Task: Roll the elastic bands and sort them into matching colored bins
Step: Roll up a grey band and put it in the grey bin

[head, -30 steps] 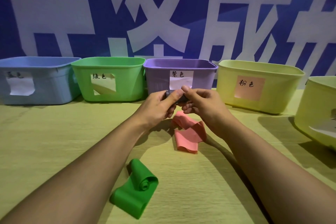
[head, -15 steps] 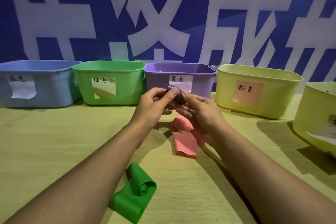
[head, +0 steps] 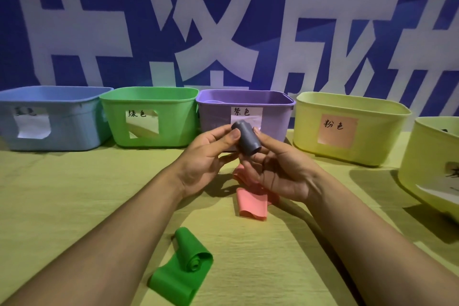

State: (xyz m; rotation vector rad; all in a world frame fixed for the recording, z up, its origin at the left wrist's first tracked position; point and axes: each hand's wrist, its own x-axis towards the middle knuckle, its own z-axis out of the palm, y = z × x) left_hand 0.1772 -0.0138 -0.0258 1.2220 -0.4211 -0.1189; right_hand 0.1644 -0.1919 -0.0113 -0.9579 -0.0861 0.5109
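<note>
A rolled grey elastic band (head: pixel 246 137) is held above the table, in front of the purple bin (head: pixel 275 117). My left hand (head: pixel 208 156) pinches its upper end with the thumb on top. My right hand (head: pixel 278 169) cradles its lower side with curled fingers. Beneath my hands a pink band (head: pixel 250 202) lies loose and folded on the table. A green band (head: pixel 183 268), partly rolled, lies nearer to me. Blue bin (head: pixel 49 119), green bin (head: pixel 149 117) and a yellow bin with a pink label (head: pixel 352 126) stand in a row with the purple one.
Another yellow bin (head: pixel 432 164) stands at the right edge, partly out of frame. Something pale lies inside the purple bin. The wooden table (head: pixel 74 194) runs from the bins toward me. A blue banner with large white characters hangs behind the bins.
The grey roll has turned in my hands and now shows as a full cylinder, with one open end facing me. My hands have drawn slightly closer to me. The other bands have not moved.
</note>
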